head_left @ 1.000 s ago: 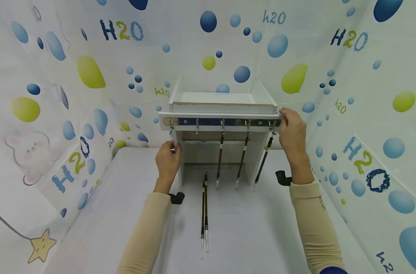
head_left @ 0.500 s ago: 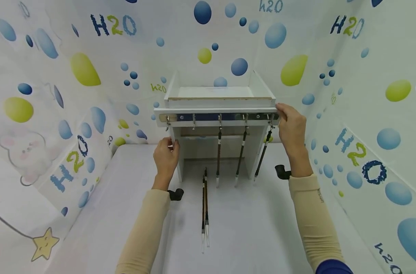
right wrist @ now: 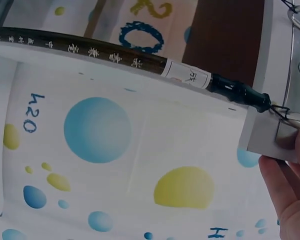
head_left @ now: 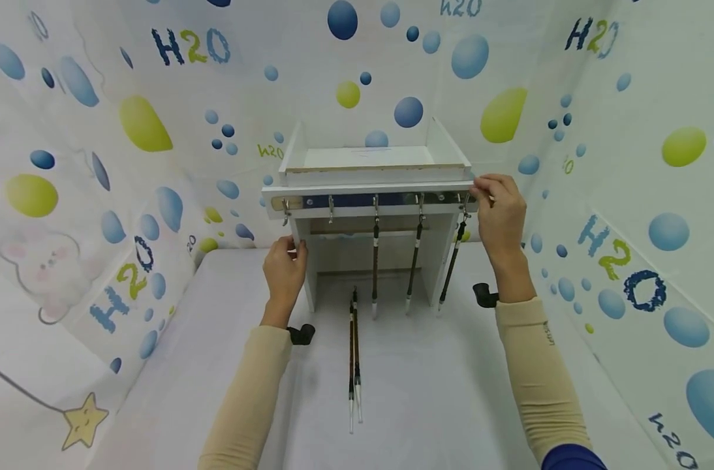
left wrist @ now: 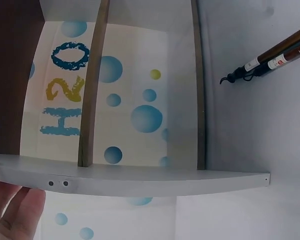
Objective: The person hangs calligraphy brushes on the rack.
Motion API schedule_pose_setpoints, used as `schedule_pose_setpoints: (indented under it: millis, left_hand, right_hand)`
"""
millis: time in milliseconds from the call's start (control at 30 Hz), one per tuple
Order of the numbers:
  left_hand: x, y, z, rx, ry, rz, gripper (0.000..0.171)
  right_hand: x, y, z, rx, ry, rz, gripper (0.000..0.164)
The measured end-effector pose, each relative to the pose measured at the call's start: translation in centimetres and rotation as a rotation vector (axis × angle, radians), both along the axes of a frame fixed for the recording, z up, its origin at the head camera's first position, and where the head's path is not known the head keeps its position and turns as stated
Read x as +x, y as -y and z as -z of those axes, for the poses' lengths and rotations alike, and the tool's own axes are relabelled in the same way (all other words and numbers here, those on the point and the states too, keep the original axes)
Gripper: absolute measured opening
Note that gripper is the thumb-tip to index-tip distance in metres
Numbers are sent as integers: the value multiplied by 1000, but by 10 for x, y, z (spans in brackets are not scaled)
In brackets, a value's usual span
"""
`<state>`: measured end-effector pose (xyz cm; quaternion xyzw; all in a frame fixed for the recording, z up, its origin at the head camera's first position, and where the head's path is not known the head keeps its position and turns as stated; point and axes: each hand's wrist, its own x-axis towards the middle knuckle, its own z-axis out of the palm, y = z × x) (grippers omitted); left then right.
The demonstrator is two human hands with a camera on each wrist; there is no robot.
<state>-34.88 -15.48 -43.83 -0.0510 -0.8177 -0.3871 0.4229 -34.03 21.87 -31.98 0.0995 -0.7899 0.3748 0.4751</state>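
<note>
A white shelf rack [head_left: 451, 241] stands on the table, with a metal hook rail [head_left: 357, 200] across its front board. My left hand [head_left: 284, 271] grips the left side panel [left wrist: 140, 184] between thumb and fingers. At the rail's right end, my right hand [head_left: 502, 219] pinches the board, thumb in front and fingers behind. Three calligraphy brushes hang tips down from hooks, a middle brush [head_left: 375, 261], another brush [head_left: 414, 261] and a rightmost brush [right wrist: 115, 55] with white characters on its dark handle. Two more hooks, on the left, hold nothing.
Two brushes [head_left: 352, 352] lie side by side on the white table [head_left: 427, 391], hanging loops toward the rack. An open-fronted tray [head_left: 369, 156] tops the rack. Bubble-patterned sheets [head_left: 245, 104] wall in the back and both sides.
The rack and hands sit slightly higher and further left in the head view as the camera shifts. The right hand's fingers have shifted slightly at the board's end. The left hand keeps its grip.
</note>
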Motion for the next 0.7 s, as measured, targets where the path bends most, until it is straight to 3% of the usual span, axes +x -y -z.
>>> schedule_pose_setpoints:
  millis: [200, 433, 700]
  left_hand:
    - [0, -1, 0, 23, 24, 16, 23]
    - [-2, 0, -3, 75, 79, 47, 28]
    - [8, 7, -7, 110, 180, 111, 31]
  right_hand:
    - [-3, -4, 2, -2, 5, -37, 23]
    - [-4, -4, -2, 6, 20, -21, 23]
    - [-2, -2, -1, 4, 52, 2, 23]
